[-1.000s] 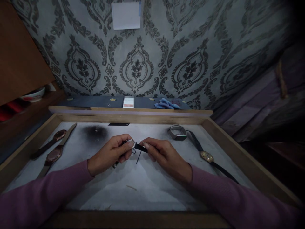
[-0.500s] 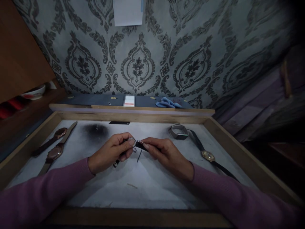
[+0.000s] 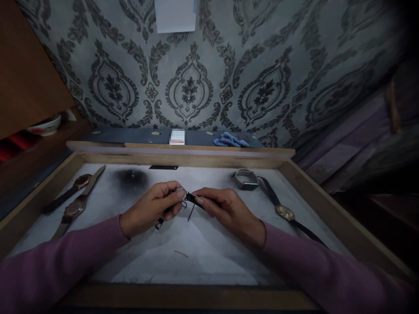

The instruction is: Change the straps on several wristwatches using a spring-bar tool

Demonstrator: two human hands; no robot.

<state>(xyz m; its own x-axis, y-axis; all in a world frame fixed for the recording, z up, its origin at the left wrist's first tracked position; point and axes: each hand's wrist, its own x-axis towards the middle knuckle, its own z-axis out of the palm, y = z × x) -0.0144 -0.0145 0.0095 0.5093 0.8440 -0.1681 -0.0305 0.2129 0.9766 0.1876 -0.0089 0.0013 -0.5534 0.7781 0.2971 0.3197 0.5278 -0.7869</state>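
Head view: gripping a silver watch (image 3: 186, 196) between left hand (image 3: 157, 204) thumb and fingers, above the middle of a wooden tray (image 3: 212, 162). Pinching its black strap (image 3: 194, 200) in the right hand (image 3: 225, 213), at three o'clock from the watch face. Showing, around that, two brown watches (image 3: 74, 208) at nine, a gold watch (image 3: 285, 213) at three, a blue cloth (image 3: 231, 140) at one, well apart.

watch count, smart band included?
5: at left, dark-strapped watch and tan-strapped watch; held watch in left hand; at right, smart band and gold-faced watch. Others could be hidden.
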